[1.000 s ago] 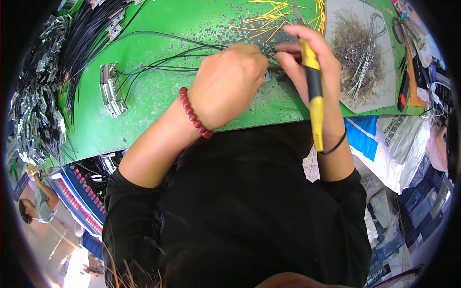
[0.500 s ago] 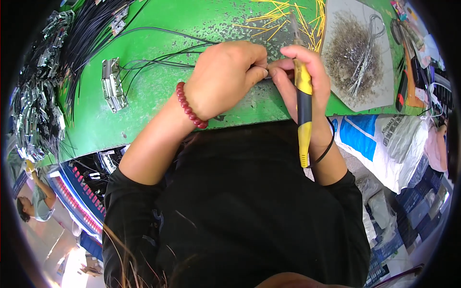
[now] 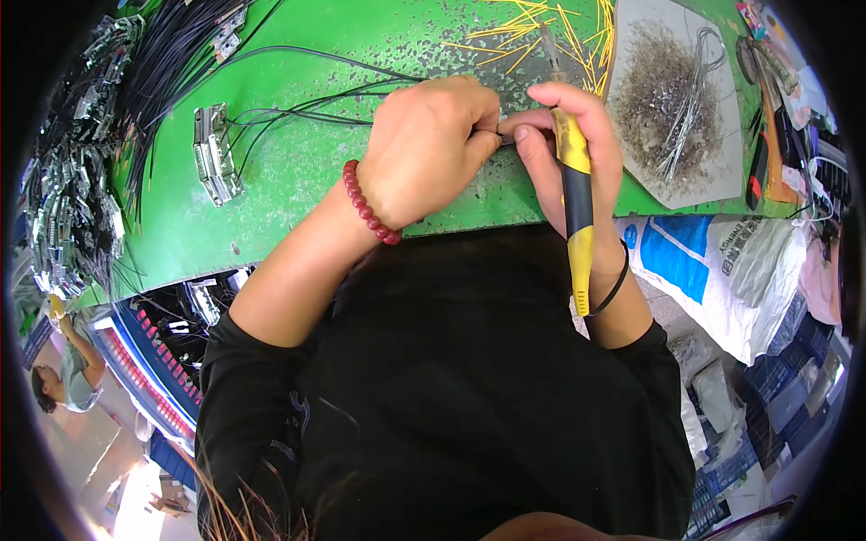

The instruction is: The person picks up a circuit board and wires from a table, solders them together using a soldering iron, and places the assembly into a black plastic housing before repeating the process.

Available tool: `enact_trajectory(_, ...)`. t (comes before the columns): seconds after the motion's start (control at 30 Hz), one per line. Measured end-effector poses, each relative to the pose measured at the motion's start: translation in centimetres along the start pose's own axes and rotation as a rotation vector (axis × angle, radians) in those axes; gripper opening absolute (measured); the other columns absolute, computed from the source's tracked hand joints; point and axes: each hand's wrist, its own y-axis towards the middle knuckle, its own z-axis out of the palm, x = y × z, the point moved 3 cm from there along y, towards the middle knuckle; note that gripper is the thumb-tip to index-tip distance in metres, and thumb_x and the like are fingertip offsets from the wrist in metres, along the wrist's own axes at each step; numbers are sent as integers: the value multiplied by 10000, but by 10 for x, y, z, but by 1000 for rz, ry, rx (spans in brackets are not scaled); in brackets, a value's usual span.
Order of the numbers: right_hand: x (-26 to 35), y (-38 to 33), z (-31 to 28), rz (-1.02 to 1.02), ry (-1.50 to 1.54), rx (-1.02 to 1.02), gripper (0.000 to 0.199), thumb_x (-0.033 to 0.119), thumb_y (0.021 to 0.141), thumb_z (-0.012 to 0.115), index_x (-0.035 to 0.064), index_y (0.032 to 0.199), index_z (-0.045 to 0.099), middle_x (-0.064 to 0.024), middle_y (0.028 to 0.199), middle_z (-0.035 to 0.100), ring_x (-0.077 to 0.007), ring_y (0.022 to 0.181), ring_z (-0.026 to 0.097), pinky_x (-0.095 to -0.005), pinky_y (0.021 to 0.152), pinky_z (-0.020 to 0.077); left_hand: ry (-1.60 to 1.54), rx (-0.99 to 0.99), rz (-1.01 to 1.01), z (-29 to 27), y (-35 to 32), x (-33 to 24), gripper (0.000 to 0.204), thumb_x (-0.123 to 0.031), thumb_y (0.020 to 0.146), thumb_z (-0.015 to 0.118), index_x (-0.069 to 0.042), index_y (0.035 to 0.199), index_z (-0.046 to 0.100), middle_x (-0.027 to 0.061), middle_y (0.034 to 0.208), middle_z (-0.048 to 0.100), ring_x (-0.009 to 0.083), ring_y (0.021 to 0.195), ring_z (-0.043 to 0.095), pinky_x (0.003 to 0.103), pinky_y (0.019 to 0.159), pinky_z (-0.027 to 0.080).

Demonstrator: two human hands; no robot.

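Note:
My left hand (image 3: 433,149), wearing a beaded bracelet (image 3: 365,206), has its thumb and finger pinched over thin black wires (image 3: 293,114) at the near part of the green table. These wires come from the left, where some lead from a silver metal part (image 3: 215,155) lying on the table. A yellow and black soldering iron (image 3: 577,207) lies in my right hand (image 3: 600,149), its tip pointing away from me. The right thumb and fingertip meet my left fingertips at a tiny piece, mostly hidden between them.
Silver metal parts (image 3: 77,207) are heaped at the left edge, beside a bundle of black wires (image 3: 171,77). Thin yellow strips (image 3: 505,41) lie beyond my hands. On the right, a grey board (image 3: 713,185) holds dark residue and coiled solder wire (image 3: 690,117). Another person (image 3: 68,383) is far left.
Both hands stay together at nearly the same spot. The right thumb has shifted slightly, and the soldering iron's rear end has swung a little to the right.

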Motion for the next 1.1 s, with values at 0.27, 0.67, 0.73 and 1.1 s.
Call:
enact_trajectory(0.27, -3, -1, -2, 1, -140, 17, 381, -67, 758, 665, 80, 1098, 578, -35, 719, 619, -74, 609, 581, -214, 567, 464, -33, 18, -37, 0, -2, 3, 78, -46, 730, 669, -8, 762, 609, 101, 774, 627, 274, 713, 610, 343, 642, 486)
enact_trajectory(0.67, 10, -24, -33, 124, -72, -71, 656, 490, 918, 481, -73, 1252, 518, -69, 691, 620, -66, 543, 458, -186, 501, 343, 29, -39, -32, 5, 1, 3, 86, -86, 720, 621, -15, 673, 605, 126, 760, 597, 337, 714, 599, 427, 632, 493)
enact_trajectory(0.73, 2, -34, -47, 87, 48, -116, 519, 406, 907, 575, -40, 1170, 607, -57, 762, 625, -90, 633, 540, -211, 610, 422, 49, 12, -64, 4, 5, 1, 107, -93, 721, 613, -11, 653, 600, 134, 769, 597, 345, 723, 597, 435, 636, 495)
enact_trajectory(1.1, -1, -42, -47, 15, 157, -195, 240, 112, 784, 689, 10, 903, 508, -63, 780, 533, -84, 649, 423, -221, 588, 339, 221, 75, -53, 4, 10, -5, 119, -97, 714, 625, -1, 654, 590, 133, 752, 586, 341, 706, 592, 424, 627, 484)
